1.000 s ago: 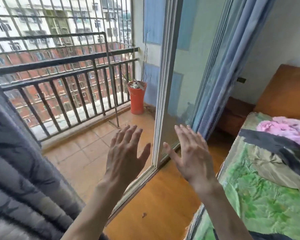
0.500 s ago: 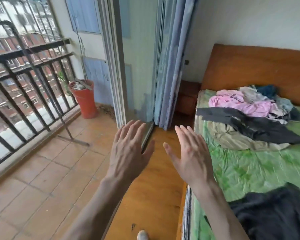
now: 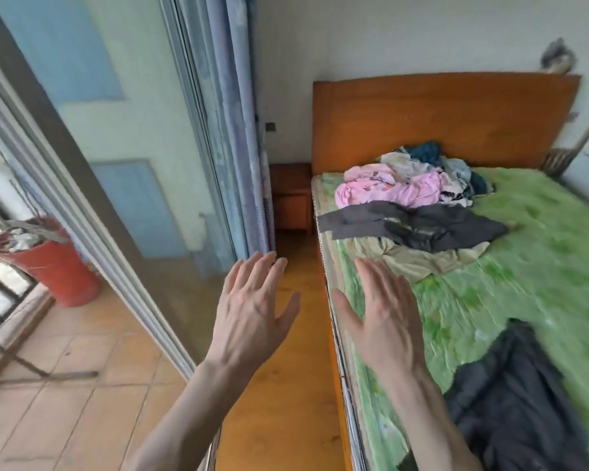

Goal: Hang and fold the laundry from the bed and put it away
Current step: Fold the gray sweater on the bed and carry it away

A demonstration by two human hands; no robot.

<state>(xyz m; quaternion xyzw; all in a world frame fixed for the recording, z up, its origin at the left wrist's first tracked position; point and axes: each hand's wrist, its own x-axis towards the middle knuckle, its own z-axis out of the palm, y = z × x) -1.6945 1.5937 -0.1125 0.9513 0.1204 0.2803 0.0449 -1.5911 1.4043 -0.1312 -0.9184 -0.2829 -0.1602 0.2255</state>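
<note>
View now further onto the bed (image 3: 541,266).

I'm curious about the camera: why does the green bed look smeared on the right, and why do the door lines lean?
Head view: the green bedspread and the dark garment are streaked by motion blur; both hands, left and right, stay fairly sharp; the wide-angle lens bends the sliding door frame; soft daylight, no hard shadows.

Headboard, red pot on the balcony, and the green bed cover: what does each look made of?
Headboard: looks like wood or wood veneer, orange-brown with a smooth, slightly glossy face; faint grain shows.
Red pot: probably plastic, with a matte, even red wall, though the blur leaves painted clay possible.
Green bed cover: thin woven fabric, mottled green print, with fine creases all over.
</note>
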